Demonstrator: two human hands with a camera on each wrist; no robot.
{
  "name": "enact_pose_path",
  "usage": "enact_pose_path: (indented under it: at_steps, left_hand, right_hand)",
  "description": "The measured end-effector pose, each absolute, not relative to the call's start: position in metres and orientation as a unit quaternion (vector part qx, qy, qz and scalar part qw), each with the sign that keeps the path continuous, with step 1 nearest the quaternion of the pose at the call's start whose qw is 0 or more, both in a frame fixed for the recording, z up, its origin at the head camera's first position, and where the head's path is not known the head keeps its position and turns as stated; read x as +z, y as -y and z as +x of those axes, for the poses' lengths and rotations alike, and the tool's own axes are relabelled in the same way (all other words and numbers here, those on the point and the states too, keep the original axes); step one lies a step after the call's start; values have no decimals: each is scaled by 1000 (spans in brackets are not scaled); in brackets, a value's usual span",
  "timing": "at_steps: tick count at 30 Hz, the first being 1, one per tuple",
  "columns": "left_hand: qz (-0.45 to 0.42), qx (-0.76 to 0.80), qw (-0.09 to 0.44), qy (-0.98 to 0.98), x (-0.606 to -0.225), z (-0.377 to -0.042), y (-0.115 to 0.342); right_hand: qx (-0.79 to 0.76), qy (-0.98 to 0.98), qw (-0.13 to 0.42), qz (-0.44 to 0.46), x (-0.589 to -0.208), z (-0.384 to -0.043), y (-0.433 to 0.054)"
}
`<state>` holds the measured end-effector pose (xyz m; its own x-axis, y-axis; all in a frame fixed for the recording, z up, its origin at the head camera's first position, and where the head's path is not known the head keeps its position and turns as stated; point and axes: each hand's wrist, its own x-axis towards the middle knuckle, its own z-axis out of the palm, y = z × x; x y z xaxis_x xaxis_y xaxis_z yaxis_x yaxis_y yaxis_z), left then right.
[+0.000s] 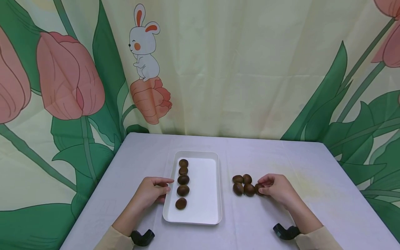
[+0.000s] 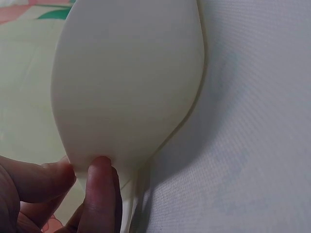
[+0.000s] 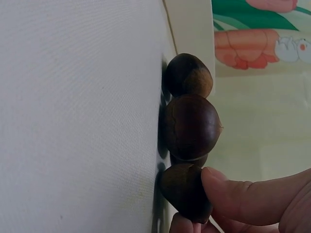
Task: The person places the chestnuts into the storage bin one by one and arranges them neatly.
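Note:
A white rectangular tray (image 1: 203,187) lies on the table, with a column of several brown chestnuts (image 1: 183,179) along its left side. My left hand (image 1: 151,191) holds the tray's left edge; in the left wrist view its thumb (image 2: 58,178) is at the rim and a finger (image 2: 99,194) presses the outer wall. To the right of the tray, my right hand (image 1: 276,187) pinches a chestnut (image 3: 187,191) between thumb and fingers, at the right end of a small cluster. Other chestnuts (image 1: 238,188) of that cluster sit close beside it.
A white cloth covers the table (image 1: 250,225). Behind it hangs a curtain (image 1: 234,69) printed with tulips, leaves and a rabbit on a carrot. Black devices (image 1: 285,231) are worn at both wrists, below beige sleeves (image 1: 318,239).

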<state>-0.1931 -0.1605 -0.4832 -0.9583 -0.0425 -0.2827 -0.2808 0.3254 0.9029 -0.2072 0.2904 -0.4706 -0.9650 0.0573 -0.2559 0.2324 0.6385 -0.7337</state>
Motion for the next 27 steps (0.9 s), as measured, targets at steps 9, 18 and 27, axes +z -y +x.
enact_pose_path:
  at_steps: [9, 18, 27]
  left_hand:
    - [-98, 573, 103, -807, -485, -194, 161]
    - [-98, 573, 102, -807, -485, -193, 161]
    - [-99, 573, 102, -807, -484, -193, 161]
  right_hand:
    - [-426, -893, 117, 89, -470, -210, -292]
    - [-415, -901, 97, 87, -466, -209, -293]
    - [-432, -895, 85, 72, -453, -210, -290]
